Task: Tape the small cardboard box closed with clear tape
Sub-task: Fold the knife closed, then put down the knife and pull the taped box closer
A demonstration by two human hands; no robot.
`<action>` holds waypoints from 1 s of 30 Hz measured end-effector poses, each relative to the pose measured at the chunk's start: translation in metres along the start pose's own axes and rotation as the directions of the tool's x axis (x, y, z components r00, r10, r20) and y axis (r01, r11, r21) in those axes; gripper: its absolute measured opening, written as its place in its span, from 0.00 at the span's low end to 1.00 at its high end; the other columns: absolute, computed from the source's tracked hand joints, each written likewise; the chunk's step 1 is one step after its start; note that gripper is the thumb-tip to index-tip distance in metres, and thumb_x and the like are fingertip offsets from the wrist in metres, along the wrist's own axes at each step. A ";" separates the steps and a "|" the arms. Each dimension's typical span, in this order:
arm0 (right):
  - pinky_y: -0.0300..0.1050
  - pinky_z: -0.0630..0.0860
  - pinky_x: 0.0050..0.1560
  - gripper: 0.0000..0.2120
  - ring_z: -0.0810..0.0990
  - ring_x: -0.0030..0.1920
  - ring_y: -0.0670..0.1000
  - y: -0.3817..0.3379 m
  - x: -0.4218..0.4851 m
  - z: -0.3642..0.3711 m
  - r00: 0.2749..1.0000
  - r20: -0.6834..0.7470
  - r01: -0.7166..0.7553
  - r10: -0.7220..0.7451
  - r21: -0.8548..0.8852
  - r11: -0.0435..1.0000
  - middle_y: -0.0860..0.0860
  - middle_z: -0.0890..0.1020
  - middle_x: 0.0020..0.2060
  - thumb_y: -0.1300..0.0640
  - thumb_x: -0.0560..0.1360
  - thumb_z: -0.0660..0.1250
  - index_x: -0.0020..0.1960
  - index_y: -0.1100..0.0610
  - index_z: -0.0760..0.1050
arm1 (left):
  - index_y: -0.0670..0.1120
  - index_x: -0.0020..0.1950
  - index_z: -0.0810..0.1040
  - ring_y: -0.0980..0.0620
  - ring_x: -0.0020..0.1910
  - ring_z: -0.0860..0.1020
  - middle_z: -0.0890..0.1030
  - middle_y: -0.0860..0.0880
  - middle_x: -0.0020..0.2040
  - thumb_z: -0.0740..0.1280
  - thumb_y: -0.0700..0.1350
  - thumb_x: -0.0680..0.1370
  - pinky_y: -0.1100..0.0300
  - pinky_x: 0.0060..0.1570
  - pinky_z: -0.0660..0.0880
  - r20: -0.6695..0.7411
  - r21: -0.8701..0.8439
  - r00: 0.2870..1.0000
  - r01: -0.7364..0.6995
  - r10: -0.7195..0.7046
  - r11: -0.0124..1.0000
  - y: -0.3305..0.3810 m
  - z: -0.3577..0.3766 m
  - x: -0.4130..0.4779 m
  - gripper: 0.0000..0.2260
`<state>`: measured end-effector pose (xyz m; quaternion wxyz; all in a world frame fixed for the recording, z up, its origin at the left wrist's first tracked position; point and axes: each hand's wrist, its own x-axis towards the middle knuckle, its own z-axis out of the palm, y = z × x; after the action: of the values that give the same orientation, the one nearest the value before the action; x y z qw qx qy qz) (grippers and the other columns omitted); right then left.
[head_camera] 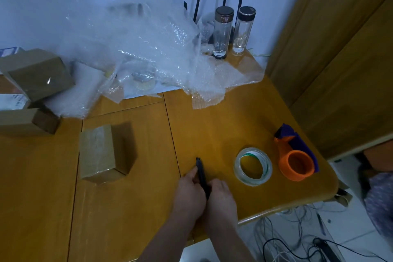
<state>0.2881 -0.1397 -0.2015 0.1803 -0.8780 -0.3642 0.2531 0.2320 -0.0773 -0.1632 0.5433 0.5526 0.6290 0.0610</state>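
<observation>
A small cardboard box stands on the wooden table, left of centre, its faces glossy with clear tape. A roll of clear tape lies flat to the right. Beside it sits an orange tape dispenser. My left hand and my right hand are together near the table's front edge, both closed around a slim black tool, perhaps a utility knife, whose tip points away from me. The box is about a hand's width left of my hands.
A heap of bubble wrap covers the back of the table. Two glass bottles stand at the back right. More cardboard boxes are stacked at the far left. Cables lie on the floor beyond the table's right corner.
</observation>
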 end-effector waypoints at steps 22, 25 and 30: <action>0.46 0.82 0.53 0.12 0.81 0.51 0.51 0.067 0.012 -0.073 0.970 -0.217 0.056 -0.113 -0.252 0.966 0.53 0.77 0.58 0.54 0.80 0.66 0.62 0.53 0.79 | 0.57 0.82 0.59 0.48 0.70 0.74 0.67 0.47 0.76 0.68 0.50 0.81 0.52 0.72 0.72 0.001 0.301 0.989 -0.140 0.146 0.943 -0.013 0.012 -0.009 0.32; 0.44 0.81 0.51 0.08 0.79 0.47 0.50 0.065 0.010 -0.067 0.969 -0.180 0.125 -0.172 -0.244 0.962 0.51 0.78 0.54 0.57 0.80 0.66 0.58 0.52 0.80 | 0.56 0.83 0.56 0.48 0.73 0.71 0.66 0.48 0.77 0.68 0.47 0.81 0.52 0.73 0.70 -0.004 0.326 0.990 -0.132 0.140 0.936 -0.013 0.014 -0.009 0.33; 0.44 0.81 0.46 0.07 0.79 0.45 0.50 0.064 0.006 -0.061 0.961 -0.164 0.180 -0.222 -0.238 0.954 0.50 0.79 0.51 0.58 0.79 0.68 0.55 0.51 0.81 | 0.56 0.83 0.54 0.49 0.73 0.71 0.65 0.49 0.79 0.67 0.45 0.82 0.54 0.71 0.71 -0.011 0.318 0.990 -0.129 0.139 0.939 -0.012 0.018 -0.008 0.34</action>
<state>0.3623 -0.1858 -0.1858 0.1403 -0.8707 -0.4590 0.1068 0.2363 -0.0977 -0.1735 0.4318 0.6731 0.6004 0.0052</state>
